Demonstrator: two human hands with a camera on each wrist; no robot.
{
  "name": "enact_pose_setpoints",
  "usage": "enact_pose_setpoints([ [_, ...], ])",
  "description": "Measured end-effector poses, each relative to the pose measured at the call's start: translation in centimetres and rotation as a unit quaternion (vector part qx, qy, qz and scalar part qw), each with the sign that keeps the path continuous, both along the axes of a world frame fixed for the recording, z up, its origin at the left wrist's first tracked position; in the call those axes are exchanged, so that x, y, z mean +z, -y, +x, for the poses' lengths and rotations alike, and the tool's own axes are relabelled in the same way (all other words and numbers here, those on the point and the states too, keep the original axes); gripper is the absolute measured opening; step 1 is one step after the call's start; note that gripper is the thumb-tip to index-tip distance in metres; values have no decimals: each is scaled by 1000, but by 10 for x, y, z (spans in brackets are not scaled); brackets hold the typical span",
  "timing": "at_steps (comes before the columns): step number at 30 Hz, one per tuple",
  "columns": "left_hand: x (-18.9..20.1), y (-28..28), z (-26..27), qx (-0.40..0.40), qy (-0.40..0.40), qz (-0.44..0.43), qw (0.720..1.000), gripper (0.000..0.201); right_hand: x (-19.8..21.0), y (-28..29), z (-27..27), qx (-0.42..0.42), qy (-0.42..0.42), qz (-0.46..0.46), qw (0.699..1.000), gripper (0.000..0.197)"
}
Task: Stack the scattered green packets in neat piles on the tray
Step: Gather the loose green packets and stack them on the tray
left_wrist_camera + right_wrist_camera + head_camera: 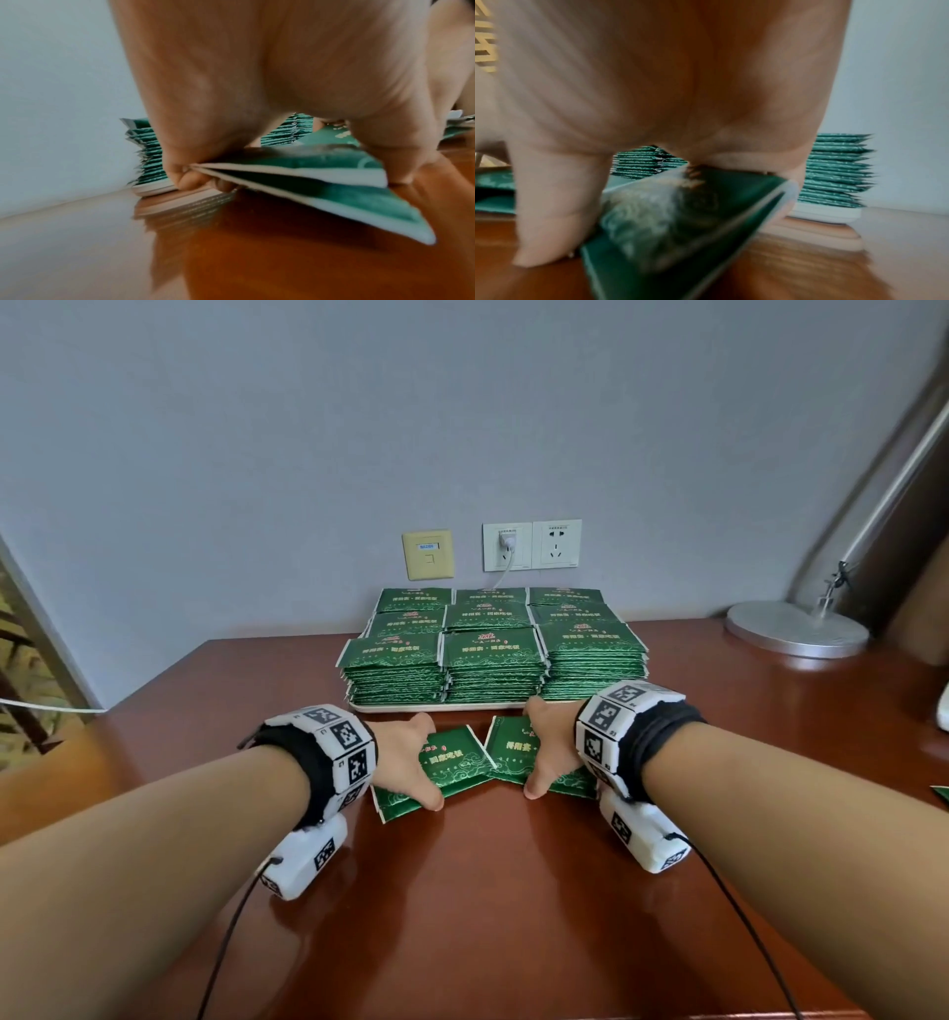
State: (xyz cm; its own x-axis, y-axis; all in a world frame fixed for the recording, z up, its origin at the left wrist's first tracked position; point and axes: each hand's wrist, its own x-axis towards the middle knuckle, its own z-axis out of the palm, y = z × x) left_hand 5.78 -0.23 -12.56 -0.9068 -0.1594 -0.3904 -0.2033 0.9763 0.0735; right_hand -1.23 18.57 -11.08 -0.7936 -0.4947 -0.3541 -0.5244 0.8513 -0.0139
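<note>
Green packets stand in several neat piles (493,654) on a pale tray (436,708) at the back of the desk. In front of the tray my left hand (411,762) grips two loose green packets (452,765) between fingers and thumb; the left wrist view shows their edges (295,174) pinched together on the wood. Beside it my right hand (552,752) grips another small bunch of green packets (513,749), seen tilted (680,213) in the right wrist view, thumb at the near edge. The tray's piles (834,170) rise behind both hands.
The brown wooden desk (462,891) stretches toward me. A round lamp base (796,629) stands at the back right. Wall sockets with a plugged cable (508,546) sit behind the tray. A corner of one more green packet (942,794) shows at the right edge.
</note>
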Motion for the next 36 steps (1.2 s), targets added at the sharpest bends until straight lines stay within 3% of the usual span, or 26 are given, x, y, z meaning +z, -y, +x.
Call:
enact_pose_setpoints([
  [3,2,3,2,-11,1,3,1000,109,4,-2,-1,9,4,15,1000,109],
  [12,58,33,-2,-7,-97,-9,995,95,33,6,-19,73,-99,-106,987,95],
  [21,106,79,-53,4,-133,-39,990,93,65,29,-63,88,-149,-78,982,97],
  [31,104,105,-135,-21,-108,-58,992,96,65,64,-102,84,-137,-56,985,100],
  [36,96,113,-155,-30,-82,-37,995,87,61,67,-107,90,-126,-51,987,98],
])
